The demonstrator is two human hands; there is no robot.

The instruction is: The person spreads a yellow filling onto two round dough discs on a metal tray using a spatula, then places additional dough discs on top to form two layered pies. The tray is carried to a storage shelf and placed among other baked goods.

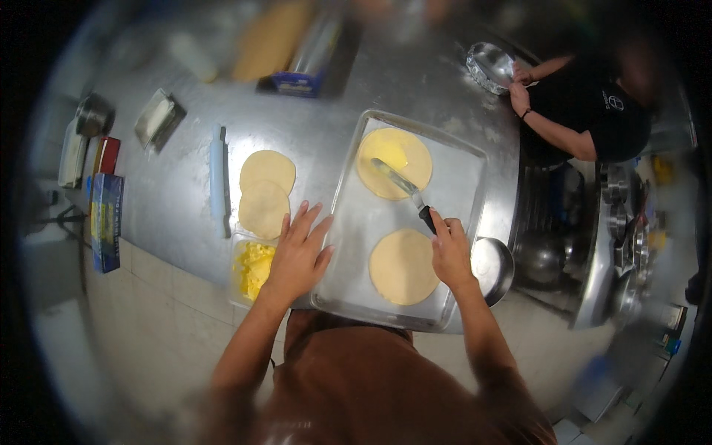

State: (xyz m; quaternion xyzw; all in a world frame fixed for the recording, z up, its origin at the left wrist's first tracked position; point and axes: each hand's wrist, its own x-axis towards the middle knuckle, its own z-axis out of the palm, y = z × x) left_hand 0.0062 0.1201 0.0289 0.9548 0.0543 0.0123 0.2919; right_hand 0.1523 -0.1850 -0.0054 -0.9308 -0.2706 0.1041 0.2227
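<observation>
My right hand (451, 251) grips the black handle of an offset spatula (397, 178), its metal blade lying over the far dough round (414, 152). A patch of yellow spread (389, 148) sits on that round, by the blade's tip. Nearer to me, a second, bare dough round (404, 268) rests on the same paper-lined baking tray (347, 245). My left hand (300, 248) has its fingers spread at the tray's left edge, holding nothing. Beside it stands a clear tub of yellow spread (254, 268), partly behind my wrist. Two overlapping dough rounds (265, 194) lie on the table just beyond.
A pale blue rolling pin (217, 178) lies left of the dough. A round metal pan (495, 271) stands right of the tray. Boxes (108, 222) and metal containers line the left edge. At the far right, a person in black handles a foil-lined bowl (489, 67).
</observation>
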